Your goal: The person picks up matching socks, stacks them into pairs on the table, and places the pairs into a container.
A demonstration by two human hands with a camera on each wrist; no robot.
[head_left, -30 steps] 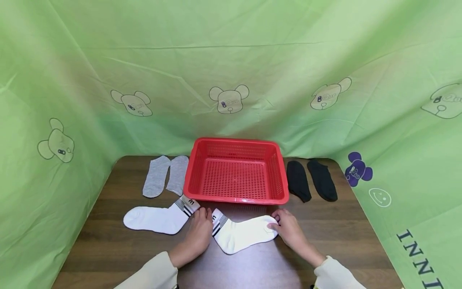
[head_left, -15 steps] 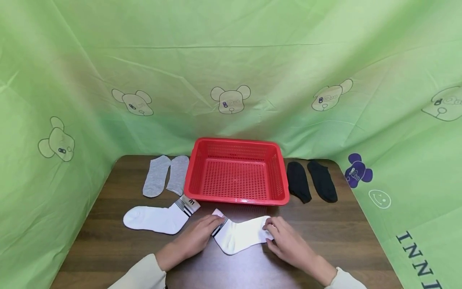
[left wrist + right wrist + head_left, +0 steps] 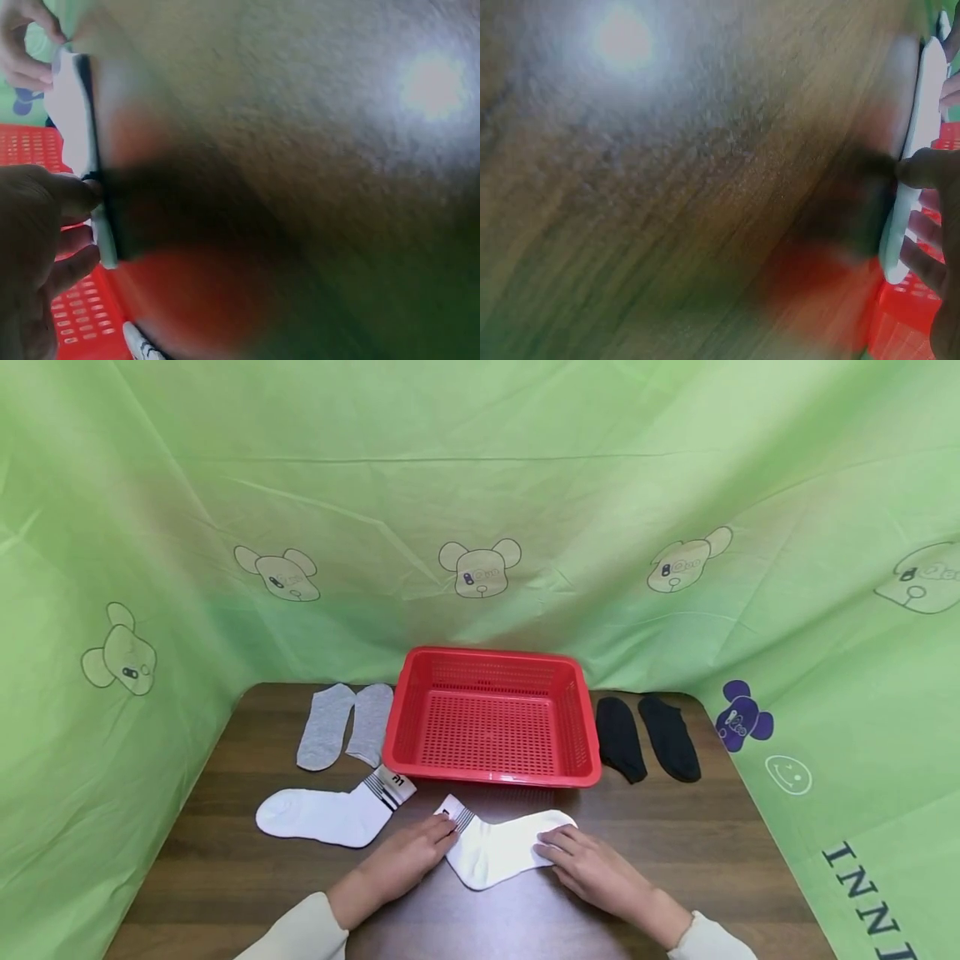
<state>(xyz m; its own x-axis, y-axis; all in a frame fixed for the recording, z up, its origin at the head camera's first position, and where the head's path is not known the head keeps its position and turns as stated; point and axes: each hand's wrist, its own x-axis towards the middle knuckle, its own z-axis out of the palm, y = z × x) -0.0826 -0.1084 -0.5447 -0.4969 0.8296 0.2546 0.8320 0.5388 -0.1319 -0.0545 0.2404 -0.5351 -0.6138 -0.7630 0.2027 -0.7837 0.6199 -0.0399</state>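
Note:
A white crew sock [image 3: 498, 852] with a dark-striped cuff lies flat on the wooden table in front of the red basket. My left hand [image 3: 412, 853] rests its fingertips on the cuff end, thumb along the near edge in the left wrist view. At the toe end, my right hand [image 3: 596, 870] lays its fingers over the fabric; the right wrist view has its thumb [image 3: 919, 169] at the sock's near edge. Left of my left hand lies a matching white sock [image 3: 318, 814], its cuff close to the basket.
The red perforated basket [image 3: 491, 777] stands at the back middle with nothing in it. Two grey ankle socks [image 3: 326, 727] lie to its left, two black ankle socks [image 3: 670, 739] to its right. A green printed cloth [image 3: 480, 485] hangs behind and at the sides.
My right hand has let go of the toe tip and shifted left onto the sock's foot. The left hand has moved from beside the cuff onto it. The sock has barely moved.

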